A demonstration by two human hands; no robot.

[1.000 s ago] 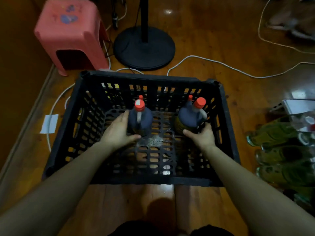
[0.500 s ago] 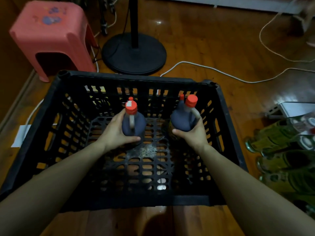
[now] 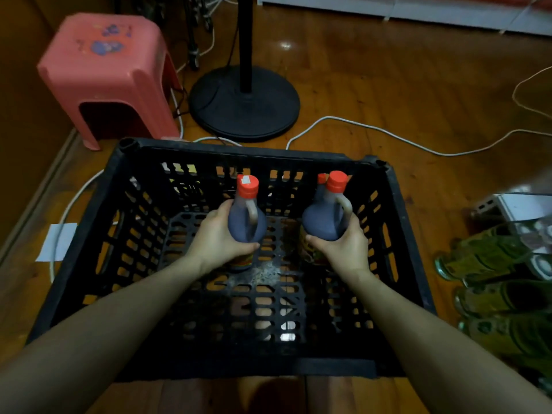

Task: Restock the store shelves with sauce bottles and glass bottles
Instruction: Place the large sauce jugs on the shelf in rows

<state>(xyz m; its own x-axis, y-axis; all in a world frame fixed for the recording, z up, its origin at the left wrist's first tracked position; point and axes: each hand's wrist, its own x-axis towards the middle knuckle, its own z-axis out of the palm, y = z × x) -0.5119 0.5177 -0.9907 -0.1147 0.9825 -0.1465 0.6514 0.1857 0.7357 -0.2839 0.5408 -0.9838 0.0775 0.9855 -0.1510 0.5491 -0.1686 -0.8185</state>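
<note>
A black plastic crate (image 3: 89, 234) stands on the wooden floor in front of me. Inside it, my left hand (image 3: 218, 237) grips a dark sauce bottle (image 3: 246, 216) with a red cap and a side handle. My right hand (image 3: 343, 246) grips a second dark sauce bottle (image 3: 327, 216) with a red cap. Both bottles are upright above the crate's floor. A third red cap (image 3: 321, 178) shows just behind the right bottle. Green glass bottles (image 3: 493, 258) lie on their sides on the floor at the right.
A pink plastic stool (image 3: 107, 70) stands at the back left. A black round stand base (image 3: 245, 106) sits behind the crate. White cables (image 3: 388, 134) run across the floor. A white metal piece (image 3: 519, 206) lies beyond the green bottles.
Both hands have lifted their sauce bottles higher inside the crate. The view has tilted, so the crate now sits lower in the frame.
</note>
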